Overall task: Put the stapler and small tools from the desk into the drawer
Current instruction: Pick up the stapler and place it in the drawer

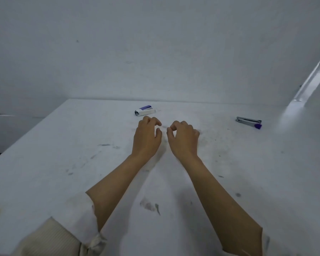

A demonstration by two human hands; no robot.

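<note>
Stapler: white body with purple top [144, 111]; lies flat near the far edge of the surface, just beyond the left hand; not touched
Surface: white [44, 163], broad, fills the lower half of the view; grey smudges and scuff marks scattered across it, a darker smear near the front between the forearms; far edge meets a pale wall
Wall: plain pale grey-white [155, 43]; a bright strip of light runs diagonally down its right side onto the surface
Sleeves: cream, ribbed fabric pushed up on the left arm [67, 231]; only a sliver of cloth shows at the right forearm's lower edge
Forearms: both bare, reaching forward from the bottom of the view, converging toward the middle of the surface
Left hand: [146, 137] palm down over the surface, fingers loosely curled, empty, tips near the stapler but apart from it
Right hand: [183, 139] just beside the left hand, not touching it; thumb and index tip nearly meeting in a loose ring, other fingers curled; holds nothing
Small tool: silver metal with a purple tip [249, 122]; lies flat far right on the surface, well apart from both hands; exact kind cannot tell, looks like a small metal stapler or clipper
</note>
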